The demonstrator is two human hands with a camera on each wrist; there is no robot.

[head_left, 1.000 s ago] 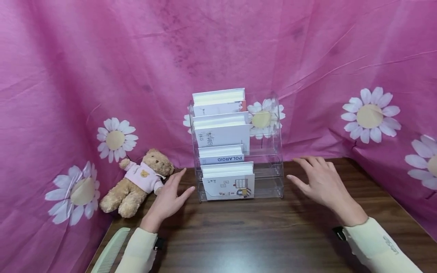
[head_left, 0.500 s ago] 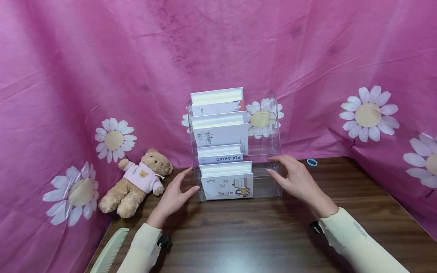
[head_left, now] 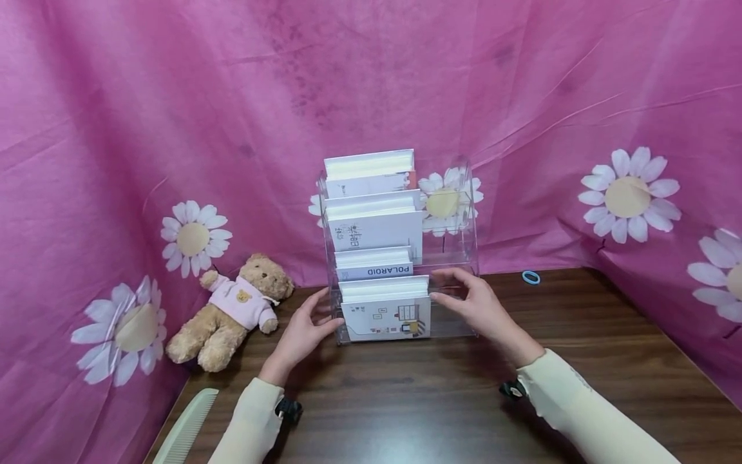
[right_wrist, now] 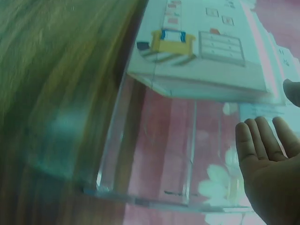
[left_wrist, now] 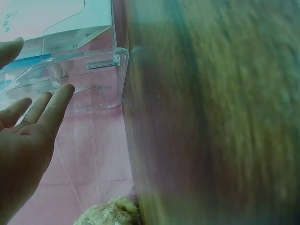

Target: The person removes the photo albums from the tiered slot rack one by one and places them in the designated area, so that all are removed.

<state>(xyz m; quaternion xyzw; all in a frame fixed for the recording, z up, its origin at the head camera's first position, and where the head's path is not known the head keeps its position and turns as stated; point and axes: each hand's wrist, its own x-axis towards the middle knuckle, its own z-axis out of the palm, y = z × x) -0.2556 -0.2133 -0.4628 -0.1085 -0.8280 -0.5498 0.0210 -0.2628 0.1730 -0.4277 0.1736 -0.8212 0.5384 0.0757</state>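
Note:
A clear tiered rack (head_left: 458, 327) stands on the table. Its left half holds several white albums, one per tier: the front album (head_left: 379, 320) with a small room drawing, a POLAROID album (head_left: 375, 270) behind it, and taller ones above. My left hand (head_left: 303, 335) is at the rack's lower left side, fingers fairly straight and thumb toward the front corner. In the left wrist view its fingertips (left_wrist: 68, 89) overlap the clear side panel. My right hand (head_left: 481, 308) reaches over the lower tiers, thumb tip right at the front album's right edge, fingers extended in the right wrist view.
A teddy bear (head_left: 240, 303) in a pink top lies left of the rack. A pale green comb (head_left: 188, 425) is at the table's front left edge. A blue ring (head_left: 531, 278) lies at the back right. Pink flowered cloth (head_left: 522, 84) hangs behind.
My right hand has moved left, from beside the rack to the front album's right edge, uncovering the blue ring. My left hand has moved slightly right, up to the rack's side.

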